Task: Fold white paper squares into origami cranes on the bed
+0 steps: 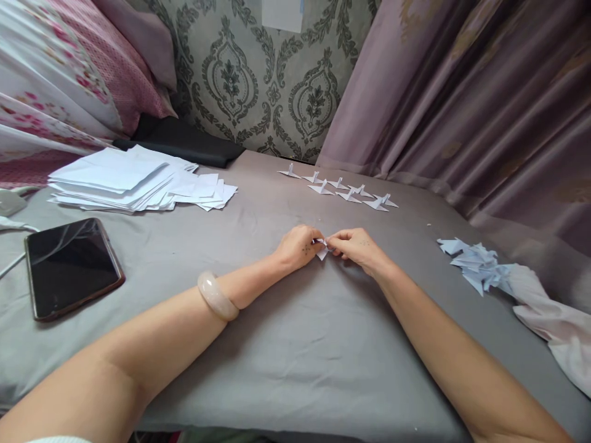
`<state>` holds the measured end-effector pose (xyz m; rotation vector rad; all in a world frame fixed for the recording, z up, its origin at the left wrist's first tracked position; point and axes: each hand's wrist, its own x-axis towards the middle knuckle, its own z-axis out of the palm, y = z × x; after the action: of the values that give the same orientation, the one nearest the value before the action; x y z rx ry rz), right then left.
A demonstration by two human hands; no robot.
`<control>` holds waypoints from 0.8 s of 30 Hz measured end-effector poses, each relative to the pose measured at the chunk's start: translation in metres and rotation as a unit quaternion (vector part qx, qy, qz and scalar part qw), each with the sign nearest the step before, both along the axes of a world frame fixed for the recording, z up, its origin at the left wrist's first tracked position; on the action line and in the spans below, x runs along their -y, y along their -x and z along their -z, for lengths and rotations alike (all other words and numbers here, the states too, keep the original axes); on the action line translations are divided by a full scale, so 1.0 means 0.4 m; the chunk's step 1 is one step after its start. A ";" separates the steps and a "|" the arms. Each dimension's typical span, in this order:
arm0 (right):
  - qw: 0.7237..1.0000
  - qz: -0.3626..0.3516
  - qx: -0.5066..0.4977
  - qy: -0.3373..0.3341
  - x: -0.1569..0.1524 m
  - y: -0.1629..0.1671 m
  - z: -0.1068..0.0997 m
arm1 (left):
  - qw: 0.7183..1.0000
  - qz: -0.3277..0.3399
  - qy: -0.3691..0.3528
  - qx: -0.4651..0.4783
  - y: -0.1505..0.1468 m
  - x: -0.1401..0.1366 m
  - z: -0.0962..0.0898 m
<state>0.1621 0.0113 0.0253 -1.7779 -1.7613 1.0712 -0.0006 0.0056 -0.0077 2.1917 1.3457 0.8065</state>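
Note:
Between my two hands is a small folded piece of white paper [322, 253], partly covered by the fingers. My left hand [301, 246] pinches it from the left, and a pale bangle sits on that wrist. From the right, my right hand [357, 246] pinches the same paper with thumb and forefinger. Both hands are low over the grey cloth [295, 344]. Beyond them stand several folded paper cranes [321, 187] in loose rows, their wings spread.
At the left lies a stack of white paper sheets [111, 169], with smaller squares beside it. A tablet [71, 267] with a cable rests nearer. A heap of pale blue folded papers [480, 264] lies at right by a crumpled cloth [545, 307]. Curtains border the right side.

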 end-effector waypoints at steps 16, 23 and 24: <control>0.990 0.001 -0.118 0.084 -0.019 -0.037 0.017 | 0.999 0.006 0.023 0.027 -0.004 0.011 -0.019; 0.982 -0.009 -0.158 0.100 -0.020 -0.047 0.022 | 0.999 0.025 0.010 0.028 -0.005 0.014 -0.018; 0.981 -0.010 -0.161 0.103 -0.022 -0.049 0.023 | 0.999 0.022 0.008 0.025 -0.006 0.014 -0.019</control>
<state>0.1819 0.0200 0.0161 -1.5905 -1.5191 1.5033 0.0018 0.0000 -0.0002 2.1673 1.2706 0.8261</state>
